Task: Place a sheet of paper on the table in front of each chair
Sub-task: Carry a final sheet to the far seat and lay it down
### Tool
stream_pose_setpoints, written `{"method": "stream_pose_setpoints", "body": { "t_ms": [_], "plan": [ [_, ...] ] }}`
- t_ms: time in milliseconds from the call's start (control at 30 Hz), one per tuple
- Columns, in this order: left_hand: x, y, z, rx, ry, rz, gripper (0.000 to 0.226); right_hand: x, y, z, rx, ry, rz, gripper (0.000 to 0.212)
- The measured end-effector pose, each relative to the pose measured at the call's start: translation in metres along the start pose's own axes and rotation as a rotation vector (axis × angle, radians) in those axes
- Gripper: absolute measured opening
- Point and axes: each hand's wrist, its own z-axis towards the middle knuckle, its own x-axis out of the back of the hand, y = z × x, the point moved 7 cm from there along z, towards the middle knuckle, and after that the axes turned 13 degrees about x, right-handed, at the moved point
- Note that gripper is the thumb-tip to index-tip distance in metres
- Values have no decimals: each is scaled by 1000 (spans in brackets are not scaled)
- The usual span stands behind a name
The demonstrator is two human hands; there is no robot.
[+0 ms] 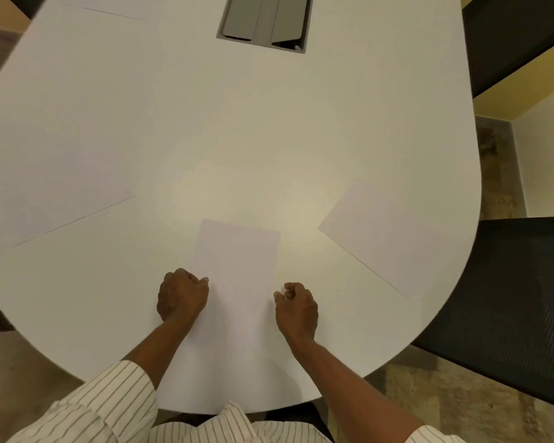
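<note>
A white sheet of paper point(237, 266) lies flat on the white table point(237, 139), near its rounded near end and straight in front of me. My left hand point(181, 297) rests at the sheet's left edge with fingers curled, thumb on the paper. At the right edge my right hand point(296, 306) is curled too, thumb and forefinger pinched at the paper's border. A second sheet point(387, 231) lies angled at the right, before a black mesh chair point(509, 302). A third sheet point(61, 193) lies at the left.
A grey cable hatch point(264, 22) is set into the table's middle at the far end. Another sheet's edge point(109, 9) shows at the far left. A dark chair back point(512, 36) stands at the upper right. Brownish carpet surrounds the table.
</note>
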Motion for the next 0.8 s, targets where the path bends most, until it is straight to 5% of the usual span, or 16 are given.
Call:
{"method": "stream_pose_setpoints", "body": {
  "t_ms": [400, 800],
  "plan": [
    [1, -16, 18, 12, -78, 66, 82, -44, -29, -22, -174, -10, -56, 56],
    [-13, -30, 33, 187, -169, 123, 59, -48, -30, -32, -218, 51, 29, 52]
  ]
}}
